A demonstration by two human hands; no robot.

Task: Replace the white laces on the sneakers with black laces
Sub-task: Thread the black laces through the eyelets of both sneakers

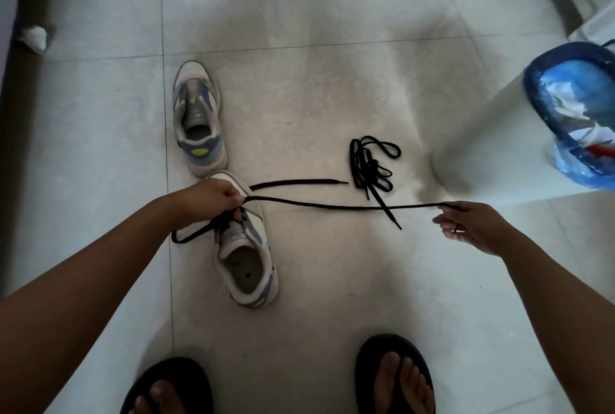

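Two pale sneakers with purple trim stand on the tiled floor. The far sneaker (198, 117) has no lace. On the near sneaker (248, 247) a black lace (332, 205) runs through the eyelets. My left hand (209, 199) grips the lace over the shoe's front. My right hand (472, 222) pinches the same lace's end, stretched out to the right. Another stretch of it lies on the floor toward the right, and a loop trails left of the shoe. A second black lace (371, 165) lies bundled on the floor behind.
A blue bin (572, 114) lined with blue plastic and holding paper stands at the right. A crumpled white scrap (35, 37) lies by the dark left wall edge. My feet in black sandals (394, 377) are at the bottom. Furniture legs sit top right.
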